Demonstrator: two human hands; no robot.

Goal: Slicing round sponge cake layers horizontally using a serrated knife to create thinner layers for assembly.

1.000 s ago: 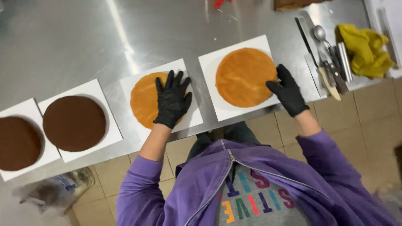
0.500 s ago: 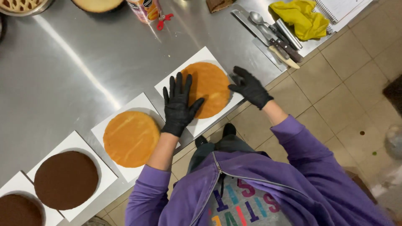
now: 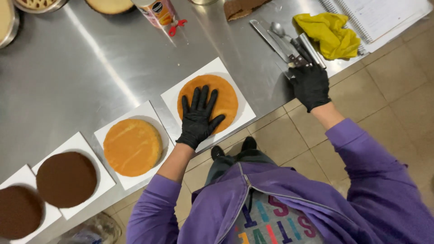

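The left hand (image 3: 197, 118), in a black glove, lies flat with fingers spread on a round golden sponge cake layer (image 3: 228, 97), which sits on a square white card (image 3: 210, 72) near the front edge of the stainless steel table (image 3: 90, 72). The right hand (image 3: 310, 86), also gloved in black, reaches to the table's edge and rests on the handles of a cluster of utensils: a long serrated bread knife (image 3: 266, 38), a metal spoon (image 3: 278, 30) and a flat metal blade (image 3: 312, 47). Whether its fingers close around a handle cannot be told from this angle.

To the left of the pressed layer lies a second golden sponge round (image 3: 132, 147) on its own white card, then a dark brown chocolate round (image 3: 66, 179) on another card, and a further brown round (image 3: 18, 211) at the frame's edge.

A crumpled yellow cloth (image 3: 330, 34) lies just beside the utensils, touching a spiral-bound white notebook (image 3: 384, 16). At the far side of the table stands a cylindrical can with a pink and orange label (image 3: 158, 10), a small red clip (image 3: 174, 26) beside it.
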